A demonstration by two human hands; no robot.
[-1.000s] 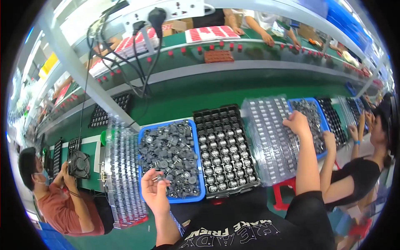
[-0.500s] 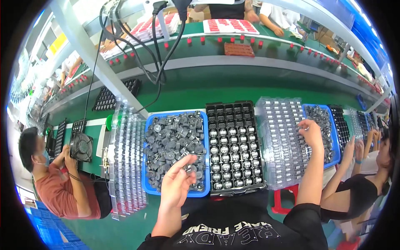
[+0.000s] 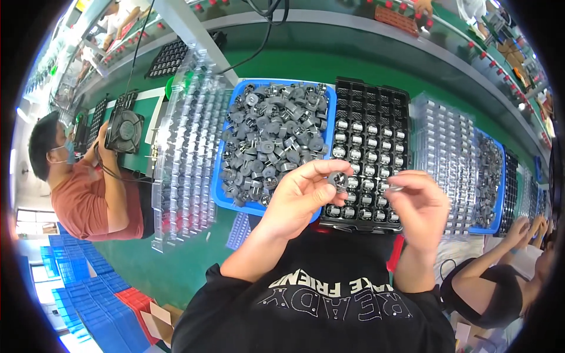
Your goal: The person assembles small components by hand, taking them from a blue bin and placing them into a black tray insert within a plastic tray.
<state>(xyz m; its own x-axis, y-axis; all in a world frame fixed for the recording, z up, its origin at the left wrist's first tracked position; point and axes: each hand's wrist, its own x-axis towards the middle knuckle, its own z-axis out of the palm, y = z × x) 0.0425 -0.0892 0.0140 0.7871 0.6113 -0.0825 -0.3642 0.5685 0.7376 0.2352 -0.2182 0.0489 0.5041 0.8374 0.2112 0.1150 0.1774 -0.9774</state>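
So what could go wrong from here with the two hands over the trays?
The small shiny piece at the right hand's fingertips might slip and get lost among the silver parts below. The left hand, pinching a round grey part, could knock the heaped blue bin beside it and perhaps spill some.

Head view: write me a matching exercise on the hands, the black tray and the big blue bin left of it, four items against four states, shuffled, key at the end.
1. Left hand
2. Black tray
3. Right hand
4. Blue bin

A. Heaped with loose grey parts
B. Pinching a small silvery piece
C. Partly filled with rows of silvery cylinders
D. Pinching a round grey part

Pairs: 1-D, 2-C, 3-B, 4-A
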